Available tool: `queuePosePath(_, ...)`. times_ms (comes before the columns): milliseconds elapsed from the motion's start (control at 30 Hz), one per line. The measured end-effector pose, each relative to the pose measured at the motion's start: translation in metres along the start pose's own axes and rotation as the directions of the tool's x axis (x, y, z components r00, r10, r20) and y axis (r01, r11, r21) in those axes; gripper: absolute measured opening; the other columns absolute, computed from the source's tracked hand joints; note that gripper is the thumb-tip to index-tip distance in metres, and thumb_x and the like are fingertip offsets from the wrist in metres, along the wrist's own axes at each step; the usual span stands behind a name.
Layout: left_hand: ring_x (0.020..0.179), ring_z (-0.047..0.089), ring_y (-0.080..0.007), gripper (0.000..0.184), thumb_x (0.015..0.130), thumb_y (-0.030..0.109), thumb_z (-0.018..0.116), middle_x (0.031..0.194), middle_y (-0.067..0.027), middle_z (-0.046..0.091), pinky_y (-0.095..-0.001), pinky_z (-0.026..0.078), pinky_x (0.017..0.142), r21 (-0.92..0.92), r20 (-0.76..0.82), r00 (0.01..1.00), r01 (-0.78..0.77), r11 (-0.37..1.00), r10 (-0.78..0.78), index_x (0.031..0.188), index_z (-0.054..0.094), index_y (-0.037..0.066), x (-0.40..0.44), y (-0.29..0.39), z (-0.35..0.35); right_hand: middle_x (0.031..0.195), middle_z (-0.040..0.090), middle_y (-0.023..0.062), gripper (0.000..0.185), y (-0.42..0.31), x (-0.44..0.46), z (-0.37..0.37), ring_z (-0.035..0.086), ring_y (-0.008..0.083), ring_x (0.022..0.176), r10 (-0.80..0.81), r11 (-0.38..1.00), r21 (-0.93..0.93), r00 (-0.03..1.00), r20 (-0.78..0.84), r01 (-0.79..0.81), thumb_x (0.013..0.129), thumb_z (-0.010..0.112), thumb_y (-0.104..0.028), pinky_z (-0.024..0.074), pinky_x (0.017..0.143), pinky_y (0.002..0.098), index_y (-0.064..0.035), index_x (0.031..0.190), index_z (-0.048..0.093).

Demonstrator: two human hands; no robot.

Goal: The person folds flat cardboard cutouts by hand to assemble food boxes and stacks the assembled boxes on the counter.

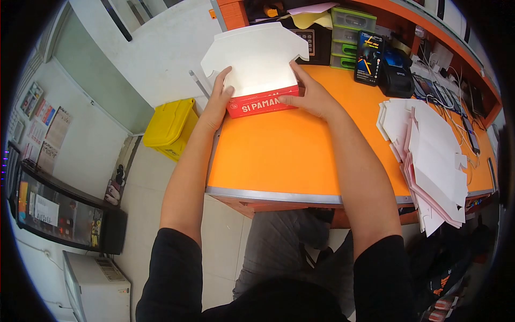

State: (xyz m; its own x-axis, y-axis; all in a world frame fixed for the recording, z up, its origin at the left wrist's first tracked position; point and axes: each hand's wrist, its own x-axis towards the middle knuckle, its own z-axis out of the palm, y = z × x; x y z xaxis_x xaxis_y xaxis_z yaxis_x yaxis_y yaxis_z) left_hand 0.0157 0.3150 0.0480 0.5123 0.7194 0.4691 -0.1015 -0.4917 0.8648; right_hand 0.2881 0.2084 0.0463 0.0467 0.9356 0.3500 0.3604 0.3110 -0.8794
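Carton point(260, 70), the only one standing formed, is held at both ends above or on the left-hand part of an orange counter point(268, 155) in the head camera's view; whether its base touches cannot be told. Two hands grip it: the left hand point(216, 99) closes on the left end, while the right hand point(311, 97) takes the other, its thumb across the front. The red front wall, lettered "SI PAMAN", faces the person, and the long axis runs left to right, its right end slightly farther away. One white lid stands raised at the back, leaning away. One pile of flat white cartons point(432, 155), too overlapped to count, hangs over the counter's near edge at right. One yellow bin point(169, 126) stands on the floor at left; one lit handheld device point(369, 58) stands near the drawers point(351, 37).
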Motion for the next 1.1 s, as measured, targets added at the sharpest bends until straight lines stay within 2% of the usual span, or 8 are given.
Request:
queuePosePath(133,0.149,0.036,-0.0339,0.093,0.087,0.041,0.082,0.156,-0.0219,0.041,-0.0422,0.033,0.122,0.096,0.023,1.0,0.005,0.995,-0.007,0.161,0.032,0.011,-0.007,0.013,0.007,0.152,0.053,0.0219,0.1,0.001,0.0,0.001,0.057,0.0297,0.137,0.029,0.999,-0.013,1.0,0.011,-0.029,0.087,0.087,-0.026,0.048,0.112,0.0393,-0.0078,0.165,0.027)
queuePosePath(267,0.142,0.045,-0.0325,0.094,0.087,0.028,0.086,0.153,-0.0214,0.043,-0.0411,0.041,0.117,0.136,-0.025,0.998,0.056,0.989,-0.053,0.161,0.031,0.012,-0.006,0.013,0.008,0.149,0.056,0.022,0.1,0.001,0.003,0.005,0.058,0.0314,0.134,0.043,0.999,-0.018,0.999,-0.024,-0.044,0.087,0.086,-0.035,0.0475,0.111,0.0402,-0.005,0.164,0.029)
queuePosePath(333,0.138,0.05,-0.0308,0.089,0.09,0.029,0.082,0.151,-0.021,0.045,-0.04,0.044,0.114,0.024,-0.067,0.996,0.051,0.998,-0.05,0.161,0.031,0.012,-0.006,0.008,0.005,0.148,0.056,0.0234,0.107,0.0,0.006,0.006,0.055,0.0345,0.137,0.078,0.997,0.026,0.997,-0.023,-0.077,0.085,0.086,-0.045,0.0462,0.112,0.042,-0.0061,0.165,0.027)
queuePosePath(433,0.133,0.054,-0.0272,0.08,0.097,0.035,0.075,0.15,-0.0196,0.047,-0.0396,0.048,0.112,-0.249,-0.114,0.988,0.077,0.965,-0.108,0.161,0.031,0.013,-0.007,0.002,0.002,0.148,0.05,0.0223,0.109,-0.008,0.009,0.021,0.041,0.0401,0.144,-0.081,0.956,-0.292,0.982,-0.172,0.028,0.085,0.084,-0.053,0.038,0.118,0.0465,-0.0017,0.163,0.029)
queuePosePath(567,0.133,0.056,-0.0232,0.075,0.105,0.047,0.061,0.15,-0.016,0.049,-0.0421,0.048,0.113,-0.455,-0.115,0.983,0.076,0.887,-0.143,0.164,0.028,0.014,-0.006,-0.006,-0.004,0.153,0.03,0.025,0.108,-0.009,0.014,0.048,0.033,0.0458,0.146,-0.305,0.952,-0.09,0.917,-0.258,0.292,0.089,0.08,-0.051,0.0322,0.122,0.0489,0.0005,0.164,0.022)
queuePosePath(667,0.137,0.054,-0.0207,0.072,0.108,0.06,0.043,0.155,-0.0086,0.051,-0.0442,0.044,0.117,-0.408,-0.168,0.977,0.053,0.911,-0.132,0.165,0.03,0.017,-0.005,-0.007,-0.001,0.158,0.022,0.0271,0.104,-0.026,0.008,0.055,0.028,0.0472,0.148,-0.437,0.897,-0.201,0.86,-0.262,0.395,0.091,0.078,-0.045,0.0315,0.123,0.0498,-0.0006,0.164,0.019)
queuePosePath(967,0.143,0.05,-0.0254,0.077,0.107,0.063,0.041,0.158,-0.0106,0.048,-0.0452,0.046,0.116,-0.632,-0.113,0.988,0.01,0.775,-0.105,0.166,0.025,0.015,-0.005,-0.011,-0.012,0.166,0.017,0.0223,0.095,-0.058,-0.013,0.058,0.026,0.044,0.153,-0.564,0.771,-0.456,0.809,-0.165,0.444,0.094,0.073,-0.029,0.034,0.123,0.0491,-0.0101,0.167,0.017)
queuePosePath(1100,0.143,0.05,-0.0262,0.071,0.108,0.054,0.043,0.158,-0.0108,0.048,-0.0452,0.047,0.115,-0.516,-0.196,0.972,0.009,0.857,-0.129,0.164,0.029,0.014,-0.005,-0.002,-0.006,0.17,0.015,0.0202,0.093,-0.053,-0.01,0.059,0.028,0.0424,0.155,-0.501,0.812,-0.426,0.851,-0.157,0.399,0.094,0.072,-0.032,0.0363,0.122,0.0496,-0.0117,0.167,0.018)
